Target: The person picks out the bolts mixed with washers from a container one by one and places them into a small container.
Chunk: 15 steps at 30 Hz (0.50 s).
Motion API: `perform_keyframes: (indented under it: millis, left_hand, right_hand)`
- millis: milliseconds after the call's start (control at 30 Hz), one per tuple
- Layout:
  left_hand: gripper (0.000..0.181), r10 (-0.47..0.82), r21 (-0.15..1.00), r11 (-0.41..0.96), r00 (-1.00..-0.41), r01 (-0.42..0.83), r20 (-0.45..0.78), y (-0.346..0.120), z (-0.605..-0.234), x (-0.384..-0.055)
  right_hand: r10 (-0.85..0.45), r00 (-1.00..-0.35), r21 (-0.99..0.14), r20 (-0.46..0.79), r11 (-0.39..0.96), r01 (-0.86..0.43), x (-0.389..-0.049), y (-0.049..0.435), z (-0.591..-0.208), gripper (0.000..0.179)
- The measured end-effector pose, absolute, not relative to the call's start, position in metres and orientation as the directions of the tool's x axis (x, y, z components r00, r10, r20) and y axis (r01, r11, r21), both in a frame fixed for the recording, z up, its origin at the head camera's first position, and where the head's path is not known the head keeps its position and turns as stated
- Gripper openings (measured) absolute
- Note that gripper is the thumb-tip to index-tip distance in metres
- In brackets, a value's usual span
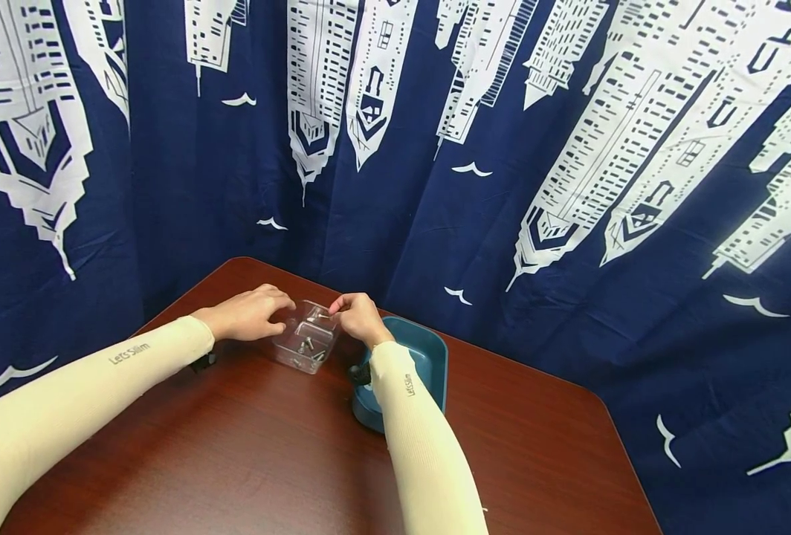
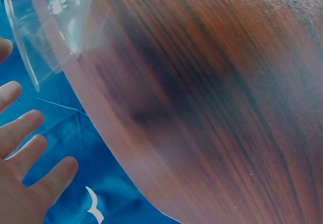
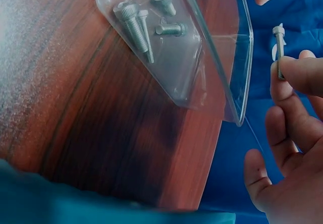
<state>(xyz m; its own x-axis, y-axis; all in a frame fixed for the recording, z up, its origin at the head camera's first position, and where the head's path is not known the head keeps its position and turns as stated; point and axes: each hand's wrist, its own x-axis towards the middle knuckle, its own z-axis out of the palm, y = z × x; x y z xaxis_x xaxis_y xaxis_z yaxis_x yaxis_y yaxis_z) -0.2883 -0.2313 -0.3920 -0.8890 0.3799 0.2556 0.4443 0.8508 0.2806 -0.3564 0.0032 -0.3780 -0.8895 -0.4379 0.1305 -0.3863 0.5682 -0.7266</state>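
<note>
In the right wrist view, my right hand point(image 3: 298, 123) pinches a slim socket-head screw point(image 3: 279, 45) between thumb and forefinger, its head pointing up. Seen from the head, that right hand point(image 1: 360, 318) is over the right side of a clear plastic divided box point(image 1: 305, 365). Several more socket-head screws point(image 3: 132, 26) lie in one compartment of the box. My left hand point(image 1: 251, 313) is at the box's left side, fingers spread and holding nothing. The left wrist view shows its fingers point(image 2: 25, 128) loosely extended near the clear wall.
A blue-teal bin point(image 1: 436, 357) stands right of the clear box, partly hidden by my right forearm. Both stand on a reddish-brown wooden table point(image 1: 288, 446). A dark blue curtain point(image 1: 395, 230) with white building prints hangs behind the table's far edge.
</note>
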Motion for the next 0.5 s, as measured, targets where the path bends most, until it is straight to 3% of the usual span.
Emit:
perform_keyframes:
  millis: [500]
  left_hand:
    - [0.043, 0.365, 0.301, 0.859, -0.907, 0.415, 0.209, -0.2322, -0.3997, -0.2873]
  right_hand:
    - [-0.452, -0.887, -0.734, 0.097, 0.569, -0.370, -0.3534, -0.0011, -0.3838, 0.008]
